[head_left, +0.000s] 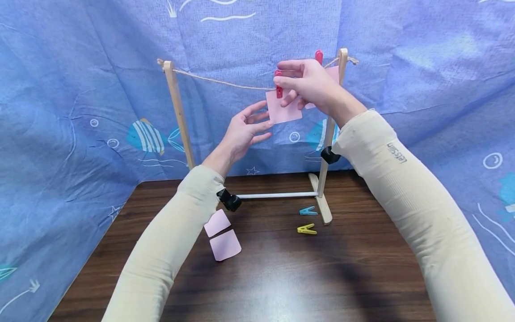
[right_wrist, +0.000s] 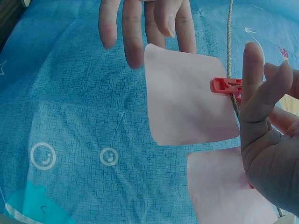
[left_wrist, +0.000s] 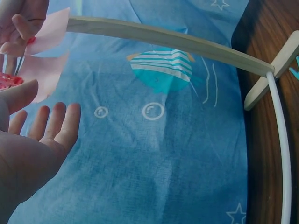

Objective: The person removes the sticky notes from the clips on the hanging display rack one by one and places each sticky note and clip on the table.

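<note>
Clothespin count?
4: red clothespin by the right hand, another red one near the right post, blue and yellow ones on the table. Arms may hide more.

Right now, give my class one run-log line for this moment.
Left hand: beside pink note; Right hand: at red clip, pinch unclear; Rope: pink note and second note clipped; Table: blue clip, yellow clip, two notes

Upside down on the right sleeve (head_left: pixel 426 219), small lettering (head_left: pixel 397 153), apparently "LetsSlim"
</note>
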### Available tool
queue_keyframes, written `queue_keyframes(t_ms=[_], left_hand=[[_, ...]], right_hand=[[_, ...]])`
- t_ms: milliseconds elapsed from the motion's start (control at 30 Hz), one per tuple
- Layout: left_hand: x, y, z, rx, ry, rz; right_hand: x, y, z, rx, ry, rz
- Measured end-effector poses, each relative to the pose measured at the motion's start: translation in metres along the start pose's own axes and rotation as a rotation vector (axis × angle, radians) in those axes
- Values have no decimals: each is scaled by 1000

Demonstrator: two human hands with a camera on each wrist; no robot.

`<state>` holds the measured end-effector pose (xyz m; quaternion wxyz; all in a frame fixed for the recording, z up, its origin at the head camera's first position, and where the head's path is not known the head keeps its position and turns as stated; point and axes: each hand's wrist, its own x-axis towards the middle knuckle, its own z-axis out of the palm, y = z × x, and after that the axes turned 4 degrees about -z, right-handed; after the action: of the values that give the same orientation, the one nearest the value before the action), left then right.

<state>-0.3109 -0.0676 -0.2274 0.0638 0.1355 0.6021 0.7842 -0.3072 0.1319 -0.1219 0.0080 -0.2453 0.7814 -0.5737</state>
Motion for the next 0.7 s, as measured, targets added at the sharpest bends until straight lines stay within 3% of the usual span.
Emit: queue_keyframes(t_ms=[700], left_hand=[[1,-2,8,-3,-49,1]], right_hand=[[3,1,2,133,26,54]])
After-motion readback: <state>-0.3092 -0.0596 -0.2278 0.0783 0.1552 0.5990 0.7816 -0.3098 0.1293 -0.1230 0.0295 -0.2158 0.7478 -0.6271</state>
